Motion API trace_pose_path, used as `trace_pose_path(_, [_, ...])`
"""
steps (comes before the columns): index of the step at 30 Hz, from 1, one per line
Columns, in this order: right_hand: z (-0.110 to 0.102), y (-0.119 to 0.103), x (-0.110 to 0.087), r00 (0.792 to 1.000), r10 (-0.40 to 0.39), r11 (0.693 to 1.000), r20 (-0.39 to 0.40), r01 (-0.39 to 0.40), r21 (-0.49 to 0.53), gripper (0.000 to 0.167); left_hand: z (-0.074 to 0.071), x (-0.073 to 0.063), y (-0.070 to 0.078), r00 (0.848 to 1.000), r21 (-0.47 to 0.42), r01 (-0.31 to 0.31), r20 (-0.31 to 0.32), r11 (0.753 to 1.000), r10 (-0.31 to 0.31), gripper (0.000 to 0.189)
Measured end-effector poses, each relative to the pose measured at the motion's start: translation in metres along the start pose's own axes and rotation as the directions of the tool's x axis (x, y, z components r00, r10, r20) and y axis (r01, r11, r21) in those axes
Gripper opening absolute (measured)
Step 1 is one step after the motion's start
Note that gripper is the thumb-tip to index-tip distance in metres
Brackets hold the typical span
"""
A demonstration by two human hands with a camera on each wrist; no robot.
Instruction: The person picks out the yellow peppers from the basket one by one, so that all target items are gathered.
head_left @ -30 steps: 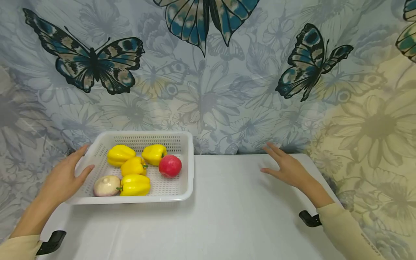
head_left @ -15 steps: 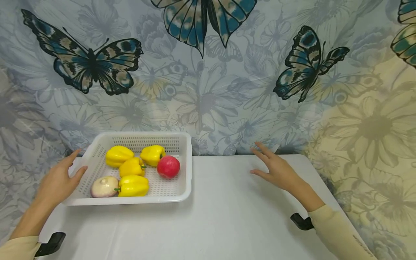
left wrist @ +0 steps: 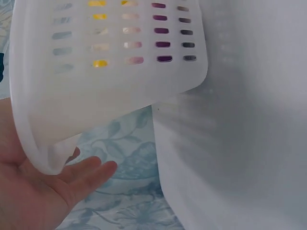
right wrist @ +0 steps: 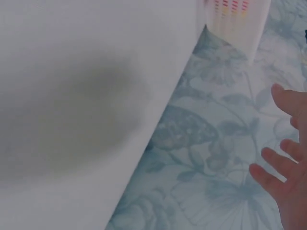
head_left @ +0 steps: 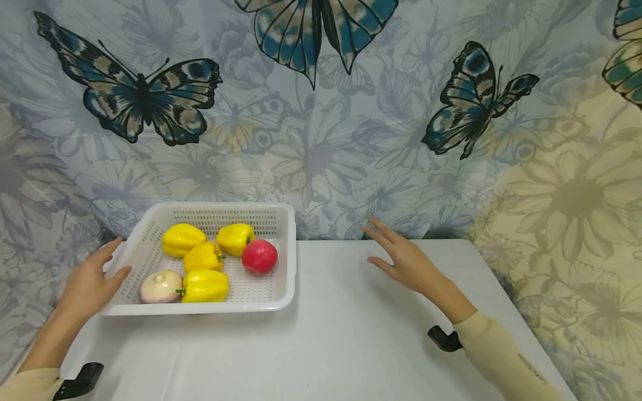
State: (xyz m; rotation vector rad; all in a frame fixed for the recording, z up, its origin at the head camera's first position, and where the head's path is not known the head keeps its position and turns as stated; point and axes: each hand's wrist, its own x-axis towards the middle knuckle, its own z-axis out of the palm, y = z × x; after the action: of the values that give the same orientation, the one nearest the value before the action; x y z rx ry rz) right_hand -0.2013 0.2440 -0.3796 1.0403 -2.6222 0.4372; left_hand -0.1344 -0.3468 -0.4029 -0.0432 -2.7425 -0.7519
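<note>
Right hand [head_left: 407, 264] is drifting toward frame centre, fingers loose, narrowing its gap to the basket [head_left: 200, 308]; left hand [head_left: 90, 284], lower left, is flanking it, fingers relaxed, contact unclear.

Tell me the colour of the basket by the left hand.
The basket is white; the head view shows it best.

White table [head_left: 331, 334]; behind it, floral backdrop [head_left: 321, 150] with blue-black butterflies [head_left: 145, 100].
</note>
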Motion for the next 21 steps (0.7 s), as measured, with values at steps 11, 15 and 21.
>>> trace_pose_path(11, [0.011,-0.024,0.026,0.999,-0.035,0.999,0.003,0.035,0.016,0.071,0.006,-0.004,-0.002,0.996,-0.045,0.084,0.009,0.995,-0.084,0.057])
trace_pose_path(15, [0.017,-0.034,0.038,0.999,-0.05,0.999,0.015,0.05,0.007,0.071,0.007,-0.004,-0.002,0.993,-0.064,0.119,0.003,0.991,-0.119,0.052])
trace_pose_path(21, [0.025,-0.052,0.053,0.997,-0.071,0.996,0.0,0.071,0.055,0.073,0.009,-0.004,-0.002,0.99,-0.1,0.139,-0.006,0.985,-0.141,0.051])
